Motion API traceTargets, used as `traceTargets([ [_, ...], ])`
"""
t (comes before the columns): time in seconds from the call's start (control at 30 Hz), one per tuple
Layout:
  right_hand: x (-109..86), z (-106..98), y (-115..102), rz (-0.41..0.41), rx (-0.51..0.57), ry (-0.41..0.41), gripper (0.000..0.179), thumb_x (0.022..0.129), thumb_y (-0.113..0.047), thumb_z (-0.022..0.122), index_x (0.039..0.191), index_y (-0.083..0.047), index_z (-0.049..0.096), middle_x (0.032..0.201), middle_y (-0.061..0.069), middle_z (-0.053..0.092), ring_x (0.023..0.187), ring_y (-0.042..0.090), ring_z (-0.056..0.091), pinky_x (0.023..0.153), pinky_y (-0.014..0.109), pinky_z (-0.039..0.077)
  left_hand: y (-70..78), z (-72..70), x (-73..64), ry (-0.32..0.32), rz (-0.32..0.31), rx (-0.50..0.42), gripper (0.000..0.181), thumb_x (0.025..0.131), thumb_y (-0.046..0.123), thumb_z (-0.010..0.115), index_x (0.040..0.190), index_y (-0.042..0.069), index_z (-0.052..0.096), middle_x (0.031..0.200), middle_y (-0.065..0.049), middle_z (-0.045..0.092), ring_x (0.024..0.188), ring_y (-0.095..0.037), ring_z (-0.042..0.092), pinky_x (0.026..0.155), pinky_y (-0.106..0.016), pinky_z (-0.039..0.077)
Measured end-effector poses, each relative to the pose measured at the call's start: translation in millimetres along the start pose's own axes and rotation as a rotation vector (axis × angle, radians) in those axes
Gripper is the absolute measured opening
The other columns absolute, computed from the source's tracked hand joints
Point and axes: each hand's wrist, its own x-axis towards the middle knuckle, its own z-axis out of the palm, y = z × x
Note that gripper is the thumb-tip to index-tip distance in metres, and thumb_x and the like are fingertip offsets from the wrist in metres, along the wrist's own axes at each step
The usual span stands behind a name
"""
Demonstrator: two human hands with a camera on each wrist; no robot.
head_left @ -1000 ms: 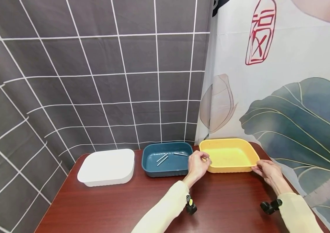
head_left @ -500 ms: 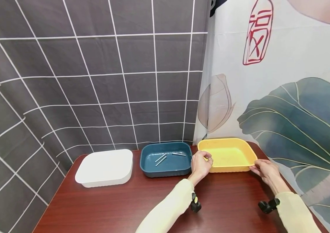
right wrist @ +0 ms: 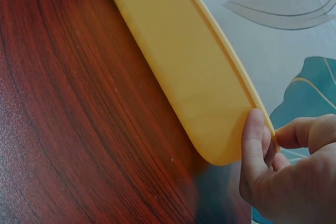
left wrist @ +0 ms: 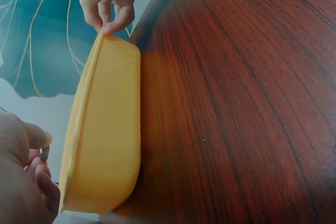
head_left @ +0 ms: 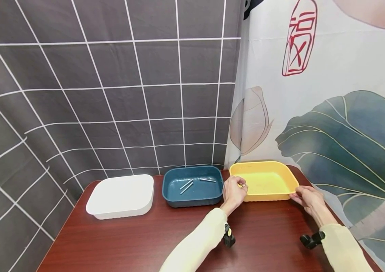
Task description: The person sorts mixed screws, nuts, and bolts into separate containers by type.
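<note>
My left hand is at the left front corner of a yellow plastic tray. Between its thumb and fingers it pinches a small grey metal piece, mostly covered by the fingers, so I cannot tell its kind. With thumb and fingers, my right hand grips the tray's rim at the right front corner. In the right wrist view the fingers lie against the tray's outer wall. The tray stands on the table, and its inside looks bare in the head view.
A dark blue tray left of the yellow one holds three slim metal rods. Farther left sits a white tray-like container, its flat face up. Curtains hang behind the reddish-brown table.
My left hand has shifted slightly right, over the yellow tray's left front corner, still pinching the small piece. The right hand keeps its grip on the rim. The head view has turned slightly right.
</note>
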Motion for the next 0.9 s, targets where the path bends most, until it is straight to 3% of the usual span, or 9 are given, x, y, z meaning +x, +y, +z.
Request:
traceTargets([
  [0.27, 2.6, 1.6, 1.8, 0.001, -0.005, 0.005, 0.016, 0.096, 0.004, 0.046, 0.112, 0.005, 0.045, 0.067, 0.004, 0.062, 0.058, 0.012, 0.068, 0.063, 0.024, 0.060, -3.1, 2.0, -0.1, 0.013, 0.007, 0.012, 0.008, 0.078, 0.013, 0.081, 0.081, 0.018, 0.077, 0.078, 0.010, 0.061, 0.075, -0.009, 0.060, 0.061, -0.022, 0.049],
  [0.63, 2.6, 2.6, 0.9, 0.004, -0.016, 0.016, 0.019, 0.097, 0.003, 0.046, 0.115, 0.006, 0.044, 0.068, 0.004, 0.061, 0.058, 0.012, 0.068, 0.063, 0.024, 0.060, -5.8, 1.9, -1.9, 0.027, -0.005, 0.007, 0.018, 0.077, 0.019, 0.087, 0.091, 0.014, 0.078, 0.082, 0.008, 0.060, 0.077, -0.011, 0.058, 0.063, -0.024, 0.049],
  [0.9, 0.7, 0.7, -0.9, 0.000, -0.037, 0.016, 0.024, 0.096, 0.002, 0.048, 0.118, 0.009, 0.043, 0.069, 0.003, 0.061, 0.059, 0.011, 0.068, 0.064, 0.023, 0.060, -10.9, -6.7, -6.5, 0.010, 0.009, -0.024, 0.017, 0.077, 0.019, 0.086, 0.091, 0.014, 0.078, 0.081, 0.008, 0.059, 0.075, -0.010, 0.057, 0.061, -0.022, 0.048],
])
